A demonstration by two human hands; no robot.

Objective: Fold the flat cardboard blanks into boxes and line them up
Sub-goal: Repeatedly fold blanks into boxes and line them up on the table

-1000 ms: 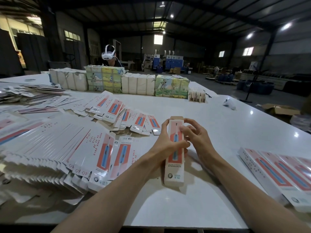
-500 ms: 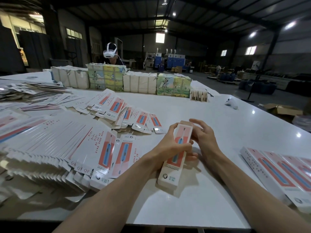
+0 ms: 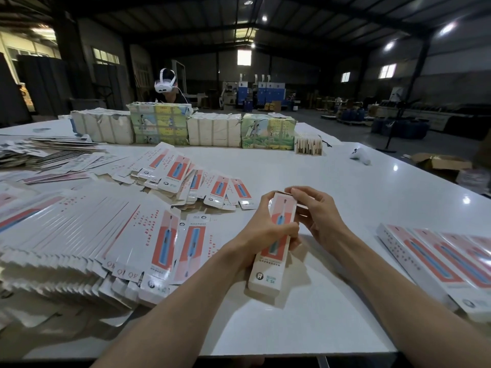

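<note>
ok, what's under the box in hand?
Beneath the box: white table and a shadow. The left hand grips its middle, the right hand pinches its far end; the underside itself is hidden.

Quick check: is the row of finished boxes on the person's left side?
No, the row of folded boxes lies on the table right of the held box; the left side holds fanned flat blanks.

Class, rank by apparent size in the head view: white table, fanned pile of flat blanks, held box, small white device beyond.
1. White table
2. Fanned pile of flat white-and-red cardboard blanks
3. Held white-and-red cardboard box
4. Small white device, shrunk by distance
</note>
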